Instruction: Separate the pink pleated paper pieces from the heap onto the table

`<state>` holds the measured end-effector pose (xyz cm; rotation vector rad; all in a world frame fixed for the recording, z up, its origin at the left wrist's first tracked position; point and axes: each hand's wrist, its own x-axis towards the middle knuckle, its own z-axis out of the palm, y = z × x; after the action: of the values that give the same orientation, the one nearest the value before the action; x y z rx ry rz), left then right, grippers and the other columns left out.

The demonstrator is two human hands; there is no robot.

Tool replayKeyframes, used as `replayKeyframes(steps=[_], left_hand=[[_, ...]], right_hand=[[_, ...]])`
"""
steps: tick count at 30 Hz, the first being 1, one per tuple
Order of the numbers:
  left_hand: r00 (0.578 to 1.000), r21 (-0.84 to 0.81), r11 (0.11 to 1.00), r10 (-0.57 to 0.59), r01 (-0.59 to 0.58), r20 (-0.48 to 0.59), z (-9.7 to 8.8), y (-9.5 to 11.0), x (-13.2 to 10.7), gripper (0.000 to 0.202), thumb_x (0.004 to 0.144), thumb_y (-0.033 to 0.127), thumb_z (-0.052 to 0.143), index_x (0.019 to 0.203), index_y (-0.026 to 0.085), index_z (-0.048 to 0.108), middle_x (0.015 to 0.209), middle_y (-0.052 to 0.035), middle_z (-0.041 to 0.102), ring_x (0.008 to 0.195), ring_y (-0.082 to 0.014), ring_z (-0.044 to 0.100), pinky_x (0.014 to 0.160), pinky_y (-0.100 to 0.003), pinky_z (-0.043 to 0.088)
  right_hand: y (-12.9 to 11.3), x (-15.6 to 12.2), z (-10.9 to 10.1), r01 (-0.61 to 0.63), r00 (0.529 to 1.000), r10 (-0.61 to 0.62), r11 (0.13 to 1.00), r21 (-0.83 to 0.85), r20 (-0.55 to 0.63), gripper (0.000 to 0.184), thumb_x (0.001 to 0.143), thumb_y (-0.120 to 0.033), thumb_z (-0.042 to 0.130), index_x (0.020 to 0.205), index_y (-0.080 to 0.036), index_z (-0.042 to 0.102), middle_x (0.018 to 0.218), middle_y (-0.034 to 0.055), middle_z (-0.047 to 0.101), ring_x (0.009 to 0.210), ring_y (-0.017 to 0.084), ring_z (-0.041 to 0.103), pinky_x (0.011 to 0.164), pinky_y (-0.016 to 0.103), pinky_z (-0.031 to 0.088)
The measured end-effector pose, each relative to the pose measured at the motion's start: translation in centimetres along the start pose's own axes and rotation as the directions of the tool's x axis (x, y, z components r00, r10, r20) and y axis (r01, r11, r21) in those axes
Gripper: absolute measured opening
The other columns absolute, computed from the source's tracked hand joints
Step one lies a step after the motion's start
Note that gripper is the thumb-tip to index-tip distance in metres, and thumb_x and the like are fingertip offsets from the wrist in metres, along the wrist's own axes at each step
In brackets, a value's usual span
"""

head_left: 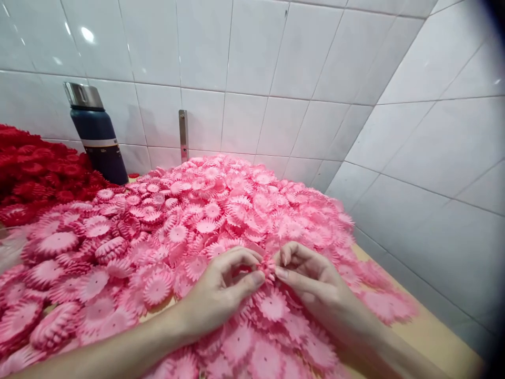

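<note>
Between my two hands is a small pink artificial flower piece (268,267) with a frilled edge. My left hand (232,281) pinches it from the left, thumb and fingertips closed on its rim. From the other side my right hand (311,279) grips its edge between thumb and curled fingers. Both hands hover just over a large heap of pink fabric petal discs (213,210), round with scalloped edges and a small dark hole in the middle. More discs lie below my wrists. My fingers partly cover the held piece.
A dark blue bottle (100,145) with a steel cap stands at the back left, beside a pile of red petal pieces (43,171). White tiled walls (252,58) close off the back and right. A metal strip (183,135) is fixed there. The yellowish table (430,339) shows at right.
</note>
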<state>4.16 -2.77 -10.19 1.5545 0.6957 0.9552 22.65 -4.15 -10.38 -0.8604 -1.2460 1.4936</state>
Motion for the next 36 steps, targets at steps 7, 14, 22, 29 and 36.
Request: replayKeyframes(steps=[7,14,22,29,36], left_hand=[[0.994,-0.114,0.993,-0.055,0.044,-0.094,0.2,-0.1,0.0,0.011,0.085,0.029,0.061,0.088,0.019,0.058,0.087,-0.001,0.053,0.084,-0.0132,0.049,0.077,-0.024,0.041],[0.97,-0.282,0.958,-0.123,0.061,-0.208,0.4,-0.6,-0.2,0.016,0.085,0.033,0.061,0.082,0.02,0.054,0.076,0.0027,0.049,0.072,-0.0103,0.047,0.07,-0.022,0.041],[0.986,-0.065,0.998,-0.034,0.024,-0.162,0.4,0.2,-0.3,0.013,0.088,0.03,0.057,0.082,0.019,0.057,0.077,0.0013,0.052,0.072,-0.0113,0.048,0.069,-0.023,0.041],[0.996,0.128,0.988,0.089,-0.085,-0.026,0.5,0.4,-0.4,0.012,0.088,0.026,0.057,0.082,0.018,0.062,0.094,-0.004,0.06,0.092,-0.0169,0.056,0.084,-0.029,0.044],[0.987,-0.012,0.999,-0.038,0.037,-0.158,0.3,0.2,-0.5,0.011,0.089,0.029,0.058,0.082,0.02,0.058,0.079,0.0023,0.055,0.077,-0.0101,0.052,0.071,-0.021,0.044]], right_hand=[[-0.1,-0.1,0.2,0.064,0.99,-0.069,0.997,-0.038,-0.126,0.02,0.078,-0.026,0.072,0.076,-0.023,0.052,0.08,-0.0011,0.053,0.071,0.012,0.046,0.064,0.022,0.042],[-0.2,0.0,0.7,0.13,0.972,-0.138,0.99,-0.054,-0.189,0.024,0.078,-0.028,0.072,0.073,-0.023,0.049,0.076,-0.0024,0.051,0.063,0.011,0.043,0.056,0.023,0.039],[-0.1,-0.6,0.7,0.121,0.981,-0.134,0.988,-0.094,-0.144,0.007,0.084,-0.03,0.066,0.087,-0.025,0.061,0.085,0.0003,0.054,0.074,0.013,0.05,0.066,0.022,0.046],[0.0,-0.6,1.0,0.102,0.982,-0.139,0.962,-0.252,-0.131,0.017,0.073,-0.036,0.076,0.076,-0.022,0.065,0.073,0.0008,0.059,0.067,0.014,0.053,0.059,0.023,0.046],[0.0,-0.4,0.9,0.07,0.971,-0.137,0.946,-0.318,-0.194,0.027,0.08,-0.041,0.068,0.066,-0.02,0.057,0.064,-0.0006,0.054,0.057,0.011,0.047,0.052,0.023,0.041]])
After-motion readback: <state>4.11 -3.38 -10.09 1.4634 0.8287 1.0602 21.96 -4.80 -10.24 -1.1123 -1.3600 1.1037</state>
